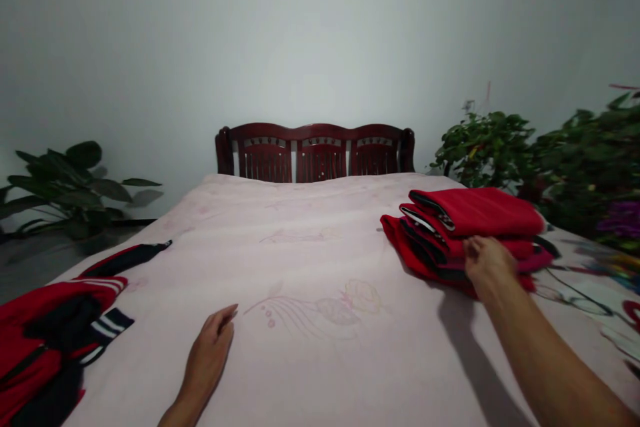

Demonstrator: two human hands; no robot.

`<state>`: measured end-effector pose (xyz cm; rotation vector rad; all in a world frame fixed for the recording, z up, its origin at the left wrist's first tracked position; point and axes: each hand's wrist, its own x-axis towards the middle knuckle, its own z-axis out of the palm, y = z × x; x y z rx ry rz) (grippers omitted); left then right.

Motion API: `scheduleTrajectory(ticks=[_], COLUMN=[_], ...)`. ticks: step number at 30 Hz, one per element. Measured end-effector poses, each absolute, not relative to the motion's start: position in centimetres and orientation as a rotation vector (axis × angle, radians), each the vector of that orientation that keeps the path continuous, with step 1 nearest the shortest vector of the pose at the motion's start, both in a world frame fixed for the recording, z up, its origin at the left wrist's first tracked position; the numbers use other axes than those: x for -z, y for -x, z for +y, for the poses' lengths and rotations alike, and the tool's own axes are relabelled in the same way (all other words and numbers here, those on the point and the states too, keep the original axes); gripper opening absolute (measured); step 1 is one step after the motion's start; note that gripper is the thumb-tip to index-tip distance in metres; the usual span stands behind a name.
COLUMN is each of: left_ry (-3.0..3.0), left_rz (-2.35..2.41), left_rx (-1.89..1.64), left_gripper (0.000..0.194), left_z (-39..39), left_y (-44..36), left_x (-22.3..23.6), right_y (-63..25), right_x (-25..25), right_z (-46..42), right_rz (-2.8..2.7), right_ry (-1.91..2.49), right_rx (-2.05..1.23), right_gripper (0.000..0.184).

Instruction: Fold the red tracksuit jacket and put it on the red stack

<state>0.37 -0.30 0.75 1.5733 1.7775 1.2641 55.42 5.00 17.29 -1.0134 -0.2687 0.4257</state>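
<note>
Folded red jackets stacked at right of frame; my right grip touches them half-curled, hold unclear; my left grip sits open, empty, at the pink bedspread.

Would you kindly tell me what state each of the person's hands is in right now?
Left hand: open, holding nothing.
Right hand: curled against the folded red clothes; grip cannot be told.

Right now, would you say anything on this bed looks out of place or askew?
Yes. The stack of folded red clothes by the right hand is uneven: its layers sit out of line, with the bottom one spreading past the rest. The red-and-black jacket at the left lies in a loose heap.
</note>
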Motion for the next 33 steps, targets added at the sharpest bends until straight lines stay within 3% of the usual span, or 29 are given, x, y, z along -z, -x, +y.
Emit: scheduleTrajectory(ticks=[3, 8, 11, 15, 21, 33], left_ry=[-1.650, -1.752, -1.893, -2.143, -2.138, -2.181], left_rz=[1.768, 1.751, 1.753, 1.852, 2.256, 2.317], left_rx=[-1.266, -1.228, -1.143, -0.913, -0.502, -0.365], left_gripper=[0.038, 0.034, 0.035, 0.041, 0.050, 0.049], left_z=[-0.5, -0.7, -1.1, -2.3, -3.3, -2.9], left_y=[-0.7, -0.9, -0.7, -0.4, -0.3, -0.2], left_x=[-1.2, -1.3, -1.0, -0.5, -0.4, -0.8], right_y=[-50.1, -40.4, -37.2, -36.3, -37.0, -36.7], right_x=[-12.3, -5.6, -3.6, -2.3, -1.8, -2.1], right_z=[2.8, 0.9, 0.8, 0.7, 0.5, 0.8], right_rz=[-0.260, -0.593, -0.885, -1.276, -1.394, -1.451], right_ry=[1.025, 1.321, 1.511, 1.665, 1.688, 1.721], right_rx=[-0.549, -0.865, -0.759, -0.530, -0.558, -0.538], right_gripper=[0.044, 0.047, 0.042, 0.039, 0.037, 0.033])
